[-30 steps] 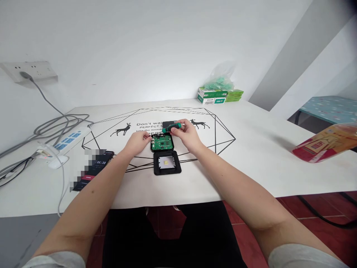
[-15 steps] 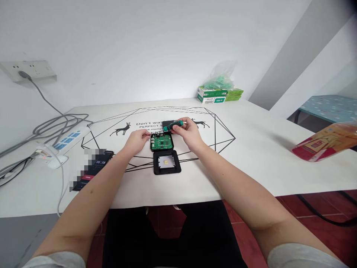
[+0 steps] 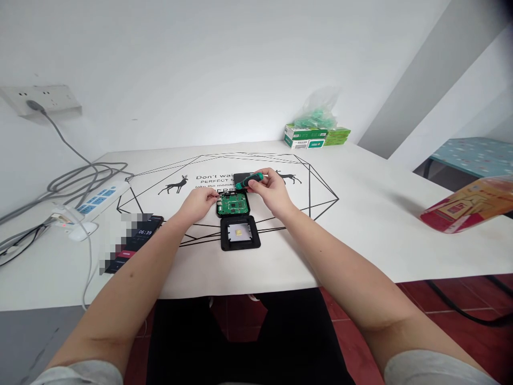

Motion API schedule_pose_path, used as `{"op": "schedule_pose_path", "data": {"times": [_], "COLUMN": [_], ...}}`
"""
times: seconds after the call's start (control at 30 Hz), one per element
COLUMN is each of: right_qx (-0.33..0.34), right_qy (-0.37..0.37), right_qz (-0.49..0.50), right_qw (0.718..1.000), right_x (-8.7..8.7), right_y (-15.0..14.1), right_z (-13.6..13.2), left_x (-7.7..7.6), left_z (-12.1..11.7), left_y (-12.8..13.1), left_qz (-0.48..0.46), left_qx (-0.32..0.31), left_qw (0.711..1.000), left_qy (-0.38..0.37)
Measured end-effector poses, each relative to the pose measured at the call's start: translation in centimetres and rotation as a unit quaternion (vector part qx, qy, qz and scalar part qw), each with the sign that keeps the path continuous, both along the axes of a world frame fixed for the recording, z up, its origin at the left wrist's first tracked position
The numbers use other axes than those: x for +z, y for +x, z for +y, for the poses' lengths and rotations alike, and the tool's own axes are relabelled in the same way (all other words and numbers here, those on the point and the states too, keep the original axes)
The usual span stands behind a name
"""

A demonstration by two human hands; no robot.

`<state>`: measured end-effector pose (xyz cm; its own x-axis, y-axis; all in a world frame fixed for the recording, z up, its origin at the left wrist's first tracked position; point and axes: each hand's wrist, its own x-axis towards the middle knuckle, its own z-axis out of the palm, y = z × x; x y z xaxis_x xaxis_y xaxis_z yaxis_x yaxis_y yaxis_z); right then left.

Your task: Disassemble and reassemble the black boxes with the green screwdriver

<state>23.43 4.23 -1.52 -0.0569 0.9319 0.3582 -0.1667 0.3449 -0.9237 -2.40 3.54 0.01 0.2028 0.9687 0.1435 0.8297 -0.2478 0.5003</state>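
My right hand (image 3: 273, 193) grips a green and black screwdriver (image 3: 249, 181), its handle slanting above the far edge of an opened electronics box. Inside the black lower shell lies a green circuit board (image 3: 233, 203). At the box's far left corner, the fingers of my left hand (image 3: 201, 203) are pinched together; whatever is between them is too small to make out. Nearer to me rests a square black cover (image 3: 240, 247) with a metal plate (image 3: 239, 233) and a yellowish pad on it. Behind the screwdriver, a dark flat object (image 3: 239, 176) is partly hidden.
A phone (image 3: 138, 240) showing a timer lies beside my left forearm. Further left are a power strip (image 3: 100, 200) and grey cables (image 3: 86, 174). Green and white boxes (image 3: 306, 136) stand against the wall under a plastic bag (image 3: 316, 113). An orange-red package (image 3: 467, 206) sits at right.
My left hand has shifted very slightly right at the box's corner. The screwdriver stays almost in place in my right hand. The phone's timer has advanced by one.
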Motion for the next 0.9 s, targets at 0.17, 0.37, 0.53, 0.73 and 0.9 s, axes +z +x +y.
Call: {"op": "schedule_pose_path", "data": {"times": [0.17, 0.37, 0.53, 0.73, 0.9], "right_qx": [-0.008, 0.059, 0.101, 0.123, 0.101], "right_qy": [0.075, 0.161, 0.209, 0.234, 0.236], "right_qz": [-0.065, -0.098, -0.094, -0.094, -0.114], "right_qw": [0.995, 0.98, 0.968, 0.96, 0.96], "right_x": [-0.5, 0.1, 0.6, 0.1, 0.2], "right_y": [0.6, 0.3, -0.9, -1.6, -1.6], "right_z": [0.5, -0.9, -3.1, -3.7, -3.8], "left_x": [0.0, 0.9, 1.6, 1.5, 1.4], "left_z": [-0.2, -1.1, -2.3, -2.5, -2.8], "left_y": [0.2, 0.5, 1.0, 1.4, 1.4], "left_qz": [0.042, 0.043, 0.062, 0.084, 0.103], "left_qx": [-0.039, -0.125, -0.229, -0.272, -0.273], "left_qw": [0.998, 0.99, 0.969, 0.956, 0.954], "left_qy": [-0.011, -0.047, -0.075, -0.073, -0.064]}}
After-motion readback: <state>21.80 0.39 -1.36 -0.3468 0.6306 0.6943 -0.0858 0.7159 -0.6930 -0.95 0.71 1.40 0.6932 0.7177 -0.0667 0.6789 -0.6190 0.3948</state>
